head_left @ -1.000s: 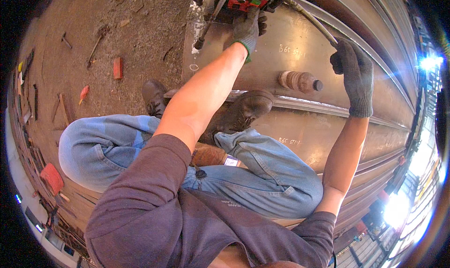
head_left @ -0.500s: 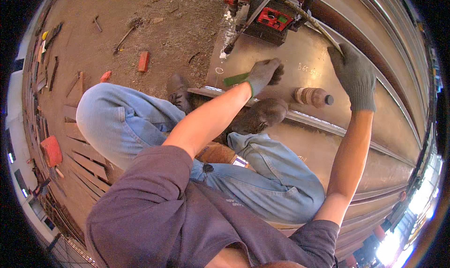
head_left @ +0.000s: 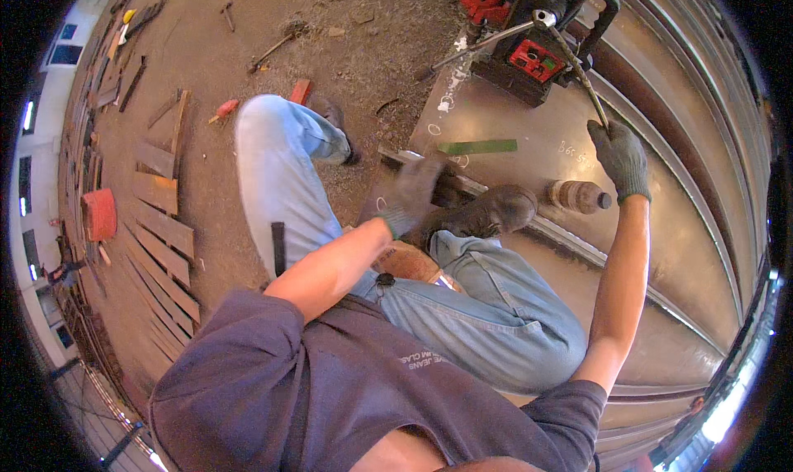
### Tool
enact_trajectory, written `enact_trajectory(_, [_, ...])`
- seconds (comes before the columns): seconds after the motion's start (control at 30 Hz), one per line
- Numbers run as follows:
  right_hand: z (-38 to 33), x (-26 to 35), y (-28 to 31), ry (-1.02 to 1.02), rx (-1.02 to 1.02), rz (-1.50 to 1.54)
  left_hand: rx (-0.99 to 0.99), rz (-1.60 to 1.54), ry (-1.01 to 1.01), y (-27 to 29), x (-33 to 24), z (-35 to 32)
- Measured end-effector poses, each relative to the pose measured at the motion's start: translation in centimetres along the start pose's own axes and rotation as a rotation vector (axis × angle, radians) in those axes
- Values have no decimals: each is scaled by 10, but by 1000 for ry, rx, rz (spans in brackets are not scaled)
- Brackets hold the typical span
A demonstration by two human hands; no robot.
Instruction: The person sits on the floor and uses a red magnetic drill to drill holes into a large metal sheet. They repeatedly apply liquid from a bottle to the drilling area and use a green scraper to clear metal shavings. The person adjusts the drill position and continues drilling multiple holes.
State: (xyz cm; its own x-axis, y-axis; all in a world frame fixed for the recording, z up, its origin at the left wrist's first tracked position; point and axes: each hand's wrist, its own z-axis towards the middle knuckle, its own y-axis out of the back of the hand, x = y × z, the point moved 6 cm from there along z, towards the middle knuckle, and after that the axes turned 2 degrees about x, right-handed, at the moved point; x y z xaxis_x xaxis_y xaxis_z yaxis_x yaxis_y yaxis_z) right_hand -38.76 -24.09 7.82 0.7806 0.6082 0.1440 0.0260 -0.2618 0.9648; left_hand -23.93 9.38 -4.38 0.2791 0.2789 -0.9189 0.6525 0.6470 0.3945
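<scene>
In the head view: one red-and-black machine, two rods off its hub (held rod, free rod), one bottle, one green strip, two gloved hands, two dark boots. Surface is a bare steel plate, chalk marks on it; machine by its far edge, toward the left corner, strip near the left edge, bottle by the near edge, cap pointing right. More long steel beams past the far edge. Workshop, dirt floor on the left with one red block and scattered flat strips. Right hand grips the held rod's end; machine sits ahead and left of it. Left hand, near the plate's near-left corner, well short of the machine; motion-blurred, can't tell if fingers are closed.
</scene>
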Motion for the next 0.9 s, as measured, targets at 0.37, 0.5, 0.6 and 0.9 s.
enact_trajectory(0.37, [-23,7,-3,-158,-14,-165,-202,-892,578,68,199,210])
enact_trajectory(0.5, [-14,17,-1,-302,7,-165,-16,-1001,764,-8,256,281])
enact_trajectory(0.6, [-7,20,-6,-383,-28,-17,80,-1155,753,-60,268,313])
enact_trajectory(0.9, [-6,-32,-23,-484,-50,125,268,-1318,799,-119,257,361])
